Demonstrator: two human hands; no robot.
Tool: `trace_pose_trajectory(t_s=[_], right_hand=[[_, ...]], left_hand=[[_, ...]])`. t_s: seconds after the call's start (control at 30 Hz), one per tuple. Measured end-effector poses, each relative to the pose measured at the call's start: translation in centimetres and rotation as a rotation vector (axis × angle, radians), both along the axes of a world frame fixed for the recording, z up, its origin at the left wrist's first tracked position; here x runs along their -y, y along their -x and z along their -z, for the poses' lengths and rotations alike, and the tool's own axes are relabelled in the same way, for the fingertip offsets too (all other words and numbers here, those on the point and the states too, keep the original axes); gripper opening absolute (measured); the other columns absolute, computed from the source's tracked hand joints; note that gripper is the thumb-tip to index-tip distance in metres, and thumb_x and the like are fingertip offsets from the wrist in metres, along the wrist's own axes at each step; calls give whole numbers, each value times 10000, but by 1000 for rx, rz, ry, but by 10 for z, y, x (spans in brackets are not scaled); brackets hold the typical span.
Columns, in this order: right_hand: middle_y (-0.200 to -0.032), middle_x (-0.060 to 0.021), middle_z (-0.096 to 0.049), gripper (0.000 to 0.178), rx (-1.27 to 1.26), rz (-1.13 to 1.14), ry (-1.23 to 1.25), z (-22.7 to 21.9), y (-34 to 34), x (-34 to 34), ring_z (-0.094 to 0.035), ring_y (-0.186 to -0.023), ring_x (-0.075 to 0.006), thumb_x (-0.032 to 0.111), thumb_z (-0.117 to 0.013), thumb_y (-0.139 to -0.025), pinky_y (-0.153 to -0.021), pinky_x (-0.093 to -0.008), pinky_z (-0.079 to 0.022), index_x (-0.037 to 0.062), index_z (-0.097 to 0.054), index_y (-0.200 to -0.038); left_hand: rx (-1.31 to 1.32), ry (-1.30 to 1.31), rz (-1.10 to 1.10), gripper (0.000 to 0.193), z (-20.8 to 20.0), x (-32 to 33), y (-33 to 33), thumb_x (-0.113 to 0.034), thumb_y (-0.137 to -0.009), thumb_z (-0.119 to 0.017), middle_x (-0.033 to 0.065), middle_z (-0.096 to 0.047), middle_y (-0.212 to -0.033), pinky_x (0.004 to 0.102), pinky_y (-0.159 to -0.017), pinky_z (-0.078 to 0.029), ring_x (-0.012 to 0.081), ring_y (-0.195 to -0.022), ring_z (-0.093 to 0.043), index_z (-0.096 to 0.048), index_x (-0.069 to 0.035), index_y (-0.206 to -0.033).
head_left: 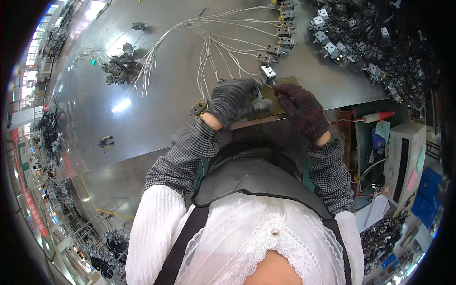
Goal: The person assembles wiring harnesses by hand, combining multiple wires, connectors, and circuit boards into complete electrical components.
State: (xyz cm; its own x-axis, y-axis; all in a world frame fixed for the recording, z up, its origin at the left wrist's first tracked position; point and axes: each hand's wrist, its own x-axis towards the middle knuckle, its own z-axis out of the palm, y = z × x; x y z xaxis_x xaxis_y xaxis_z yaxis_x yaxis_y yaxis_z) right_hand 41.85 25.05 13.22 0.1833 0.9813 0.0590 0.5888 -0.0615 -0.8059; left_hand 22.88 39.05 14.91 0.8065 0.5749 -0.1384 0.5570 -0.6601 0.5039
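My left hand, in a grey striped knit glove, is closed around a small grey metal part. Motion blur hides the part's exact shape. My right hand, in a dark red and black glove, has its fingers pinched together just to the right of that part; whatever lies between them is hidden. Beyond both hands stands a small silver box-shaped unit. Under the hands is a brownish board at the table's near edge. Close to my left wrist lies another small metal unit with a white wire.
Several similar units line up at the far side, their white wires fanning left. A heap of black-wired units covers the right. Yellow-handled cutters lie left on the metal table. A beige instrument stands right.
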Motion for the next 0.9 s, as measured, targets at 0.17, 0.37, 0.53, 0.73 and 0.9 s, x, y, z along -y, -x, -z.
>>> trace_pose_trajectory(t_s=[0.17,0.37,0.53,0.73,0.9], right_hand=[[-1125,-156,-726,238,-38,-41,15,-17,7,0,-702,-1035,-342,120,-618,-990,-895,-414,-551,47,-695,-1202],[-1114,-170,-726,261,37,-90,-27,-29,11,0,-697,-1047,-362,116,-641,-964,-903,-421,-556,54,-698,-1211],[-1090,-188,-730,291,251,-126,-40,-38,18,2,-710,-1012,-360,115,-678,-896,-886,-429,-571,53,-713,-1178],[-1045,-172,-733,282,459,-129,180,-40,26,0,-722,-954,-357,98,-684,-856,-829,-445,-579,59,-721,-1132],[-1046,-170,-735,301,481,-86,121,-37,27,-3,-721,-955,-356,91,-684,-842,-821,-447,-578,67,-714,-1141]], left_hand=[[21,-13,20,531,1,0,4,-555,-827,-782,69,-755,-951,418,-910,-509,277,-930,-726,-745,-143,-1160],[-73,-226,109,469,5,3,-5,-518,-810,-787,82,-741,-947,450,-904,-489,283,-962,-716,-742,-166,-1117],[-114,-294,66,517,10,13,-14,-562,-777,-792,88,-724,-924,459,-885,-481,288,-930,-709,-725,-145,-1075],[-138,-321,62,574,11,13,-19,-569,-719,-829,92,-716,-920,467,-862,-482,286,-915,-708,-688,-126,-1056],[-81,-298,68,602,5,12,-25,-557,-719,-840,99,-716,-910,471,-865,-482,288,-900,-719,-659,-109,-1078]])
